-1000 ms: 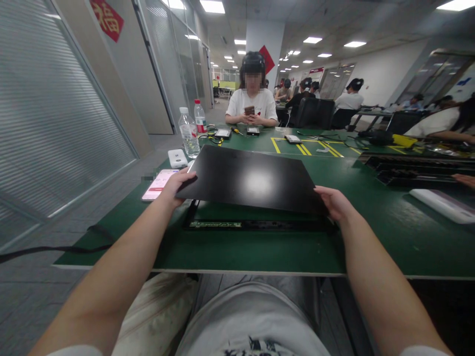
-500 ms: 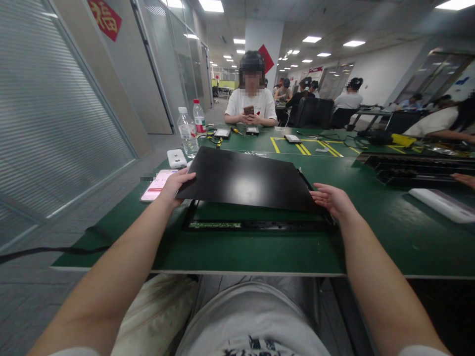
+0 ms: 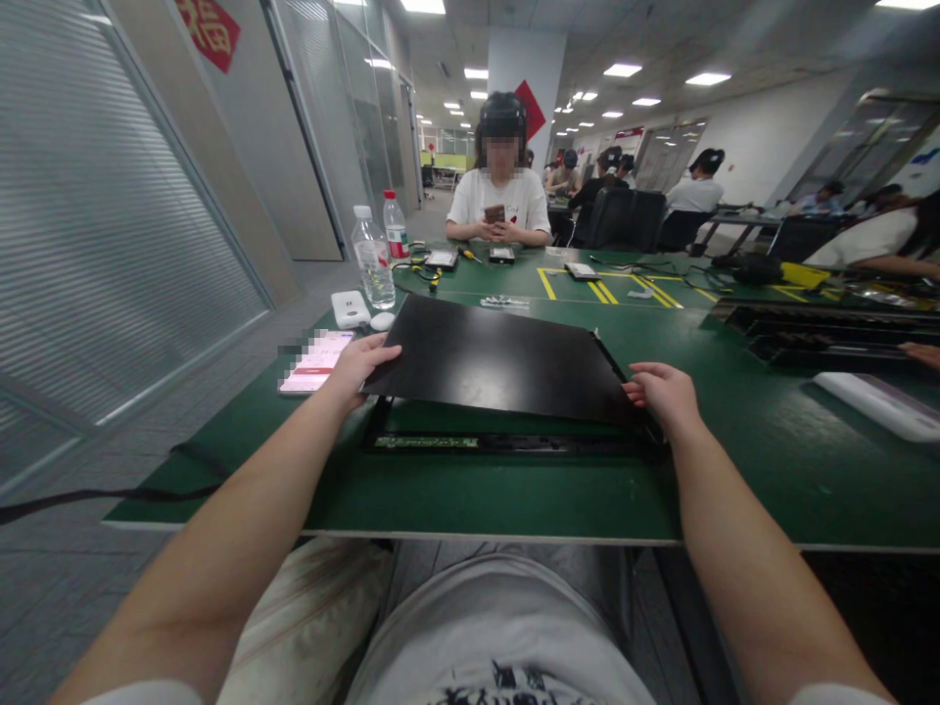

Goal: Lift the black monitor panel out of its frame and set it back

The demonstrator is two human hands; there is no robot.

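Note:
A glossy black screen panel (image 3: 499,357) is held tilted above the table, its left end higher than its right. My left hand (image 3: 363,370) is closed on its left edge, thumb on top and fingers underneath. At the right edge my right hand (image 3: 665,394) pinches the near right corner with bent fingers. Below the panel lies a black rectangular frame (image 3: 565,444) whose near side carries a green circuit board strip (image 3: 426,443). The panel hides much of the frame's far side.
Left of the panel are a phone (image 3: 315,362), a white device (image 3: 351,309) and water bottles (image 3: 373,259). Small screws or metal bits (image 3: 504,303) lie behind it. Black frame parts (image 3: 822,343) and a white bar (image 3: 873,405) are at right. A person (image 3: 499,201) sits opposite.
The panel has shifted slightly to the right and its left end has lowered a little. My left hand moved right with it, while my right hand's fingers have curled more tightly at the corner.

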